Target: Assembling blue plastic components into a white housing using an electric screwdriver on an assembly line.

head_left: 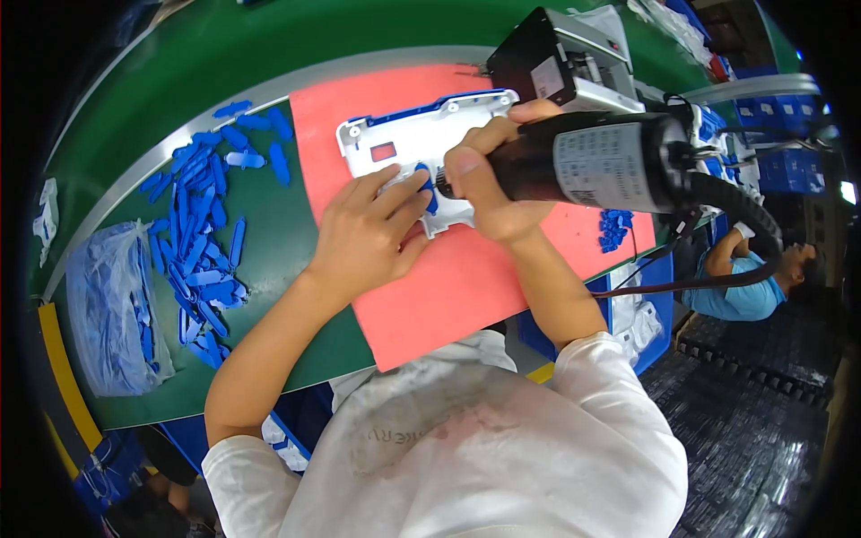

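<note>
My right hand [495, 175] is wrapped round a black electric screwdriver [592, 161] with a white label, held nearly level. Its tip end points left at a blue plastic strip [427, 186] on a white plastic housing [413, 139]. The housing has a blue far edge, screw posts and a small red rectangle. My left hand [375, 224] lies over the housing's near left part, its fingertips closed against the blue strip. Fingers partly hide the strip and the driver's tip. Under the housing is a pink mat [439, 300].
Many loose blue strips [193, 233] lie on the green table at left, beside a clear bag [112, 309] of blue parts. Small blue pieces [615, 229] sit on the mat's right. A black metal-framed device [565, 63] stands behind. Another person [744, 278] is at far right.
</note>
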A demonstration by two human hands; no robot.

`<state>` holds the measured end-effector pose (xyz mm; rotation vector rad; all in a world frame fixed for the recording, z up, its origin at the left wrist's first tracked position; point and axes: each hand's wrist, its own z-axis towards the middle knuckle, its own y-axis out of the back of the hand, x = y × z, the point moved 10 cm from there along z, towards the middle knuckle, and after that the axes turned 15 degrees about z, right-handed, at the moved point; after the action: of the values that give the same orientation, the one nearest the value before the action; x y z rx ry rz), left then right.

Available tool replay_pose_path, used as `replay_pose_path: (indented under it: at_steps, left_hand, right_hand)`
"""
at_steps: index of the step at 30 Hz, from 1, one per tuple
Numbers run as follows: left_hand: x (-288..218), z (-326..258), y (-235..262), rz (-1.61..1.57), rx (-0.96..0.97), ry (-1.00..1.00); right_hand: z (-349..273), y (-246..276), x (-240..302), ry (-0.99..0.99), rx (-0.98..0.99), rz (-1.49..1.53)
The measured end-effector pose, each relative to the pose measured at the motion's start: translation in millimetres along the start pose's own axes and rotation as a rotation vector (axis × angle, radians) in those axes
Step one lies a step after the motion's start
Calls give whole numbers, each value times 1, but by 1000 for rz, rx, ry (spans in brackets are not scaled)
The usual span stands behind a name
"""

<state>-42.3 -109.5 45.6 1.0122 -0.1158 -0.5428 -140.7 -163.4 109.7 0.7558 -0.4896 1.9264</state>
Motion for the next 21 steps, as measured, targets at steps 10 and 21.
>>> replay_pose_path:
  at_steps: [10,21]
  left_hand:
    - [-3,0,4,19,-15,-28]
    - [-1,2,6,-21,2,3]
  right_hand:
    - [16,144,106,364,-496,24]
    - [10,161,69,122,-459,-33]
